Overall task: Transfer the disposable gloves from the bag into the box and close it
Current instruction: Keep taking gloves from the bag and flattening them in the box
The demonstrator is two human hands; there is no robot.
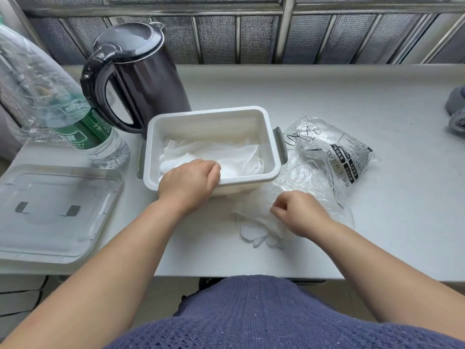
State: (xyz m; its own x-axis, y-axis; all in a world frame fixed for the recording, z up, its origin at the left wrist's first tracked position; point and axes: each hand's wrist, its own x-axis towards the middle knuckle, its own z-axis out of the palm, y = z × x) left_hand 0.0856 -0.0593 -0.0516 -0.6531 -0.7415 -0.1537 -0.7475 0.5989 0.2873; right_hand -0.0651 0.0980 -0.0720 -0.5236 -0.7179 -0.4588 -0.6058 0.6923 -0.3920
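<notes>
A white rectangular box (270, 137) with grey side latches stands open in the middle of the table, with thin clear gloves (234, 157) lying inside. My left hand (188, 183) reaches over the box's near rim, fingers curled down onto the gloves inside. In front of the box and to its right, my right hand (300, 214) pinches a loose clear glove (259, 227) lying on the table. The crumpled clear bag (334, 152) with black print lies right of the box. The clear lid (57, 210) rests flat at the left.
A dark electric kettle (141, 79) stands behind the box on the left. A water bottle (83, 122) with a green label stands left of it. A grey object (456, 109) sits at the right edge. A window grille runs along the back.
</notes>
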